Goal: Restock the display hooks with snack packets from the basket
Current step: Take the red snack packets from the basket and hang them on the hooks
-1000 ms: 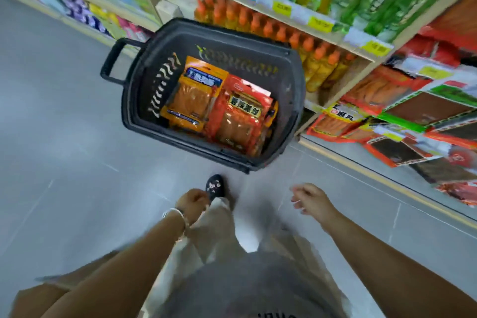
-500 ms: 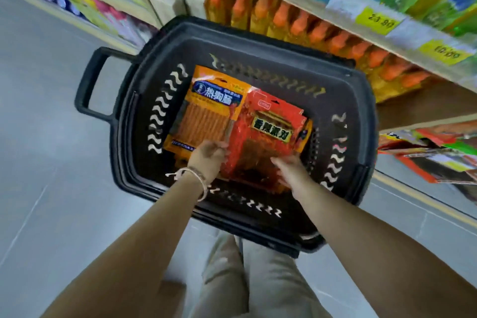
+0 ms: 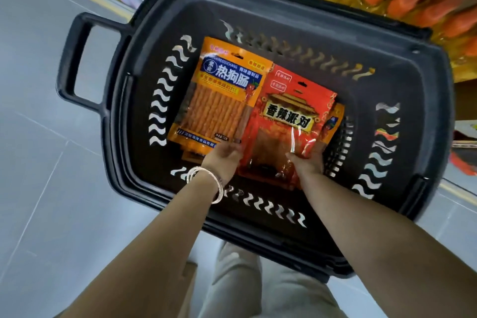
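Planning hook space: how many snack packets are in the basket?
2 in plain view: orange packet left, red packet right, overlapping it. Edges underneath suggest more are hidden.

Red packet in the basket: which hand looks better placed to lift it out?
Probably the right hand: its thumb lies on the red packet near the lower edge, pinching it. The left hand sits at the seam with the orange packet, fingers hidden.

Even light, blurry warped edges
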`<action>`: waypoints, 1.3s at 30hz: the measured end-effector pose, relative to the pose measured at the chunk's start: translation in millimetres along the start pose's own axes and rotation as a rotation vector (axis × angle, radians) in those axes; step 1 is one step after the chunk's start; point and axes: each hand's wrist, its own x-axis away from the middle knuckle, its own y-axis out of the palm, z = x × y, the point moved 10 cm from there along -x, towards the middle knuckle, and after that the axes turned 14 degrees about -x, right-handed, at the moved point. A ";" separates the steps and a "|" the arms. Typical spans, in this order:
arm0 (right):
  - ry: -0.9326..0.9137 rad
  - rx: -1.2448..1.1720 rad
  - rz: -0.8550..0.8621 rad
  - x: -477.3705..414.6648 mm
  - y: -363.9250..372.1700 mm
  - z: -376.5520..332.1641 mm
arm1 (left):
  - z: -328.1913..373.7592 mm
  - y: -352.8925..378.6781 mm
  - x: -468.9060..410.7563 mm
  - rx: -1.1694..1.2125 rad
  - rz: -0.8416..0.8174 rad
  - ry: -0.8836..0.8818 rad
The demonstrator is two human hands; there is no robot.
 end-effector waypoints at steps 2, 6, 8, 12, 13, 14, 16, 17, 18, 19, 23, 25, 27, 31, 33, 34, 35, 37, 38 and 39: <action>-0.021 -0.098 0.037 5.0 -10.7 0.7 | 2.3 -0.2 1.9 -0.002 -0.005 -0.001; -0.038 -0.315 0.050 19.6 -29.4 -18.6 | 9.0 -2.3 5.5 0.029 0.009 0.023; -0.178 -0.254 0.004 32.9 -33.1 -46.2 | 9.9 -13.8 7.8 0.046 0.101 0.029; -0.274 -0.278 -0.168 65.7 -32.7 -79.9 | 12.3 -33.4 12.3 0.115 0.205 0.031; -0.275 -0.298 -0.214 73.1 -33.4 -84.7 | 11.3 -35.1 12.0 0.111 0.189 0.016; -0.283 -0.315 -0.262 79.4 -34.1 -88.7 | 10.5 -36.2 10.7 0.105 0.163 -0.002; -0.262 -0.354 -0.370 91.4 -30.8 -92.0 | 9.9 -36.2 7.2 0.085 0.093 -0.037; -0.228 -0.377 -0.420 96.9 -27.6 -90.5 | 9.0 -35.2 5.6 0.080 0.055 -0.065; -0.198 -0.404 -0.465 100.9 -23.5 -88.2 | 9.2 -34.4 5.4 0.090 0.028 -0.093; -0.168 -0.424 -0.505 102.6 -18.1 -84.3 | 9.7 -34.7 4.6 0.116 0.017 -0.106; -0.111 -0.305 -0.517 94.9 2.4 -70.2 | 14.5 -53.3 3.7 0.152 0.159 -0.016; -0.090 -0.308 -0.412 73.5 1.5 -62.9 | 11.2 -59.9 4.4 0.092 0.218 0.019; -0.044 -0.327 -0.276 47.3 -3.7 -51.8 | 2.0 -63.1 2.9 0.076 0.253 -0.001; 0.189 -0.377 -0.164 14.7 4.7 -25.3 | -14.7 -66.0 -3.0 0.075 0.276 -0.064; 0.285 -0.367 -0.187 8.5 17.8 -18.7 | -17.1 -66.8 -6.0 0.091 0.281 -0.051; 0.305 -0.345 -0.201 5.7 24.0 -16.9 | -16.9 -67.3 -6.3 0.097 0.284 -0.050; 0.309 -0.316 -0.208 2.7 27.6 -15.1 | -17.4 -67.0 -6.7 0.103 0.283 -0.055; 0.287 -0.258 -0.213 -1.6 30.2 -12.4 | -18.7 -64.6 -8.2 0.098 0.265 -0.069; 0.249 -0.243 -0.208 -3.6 28.7 -13.0 | -19.1 -64.0 -7.9 0.085 0.256 -0.082; 0.191 -0.244 -0.193 -5.7 26.0 -15.3 | -19.5 -64.1 -7.5 0.083 0.255 -0.091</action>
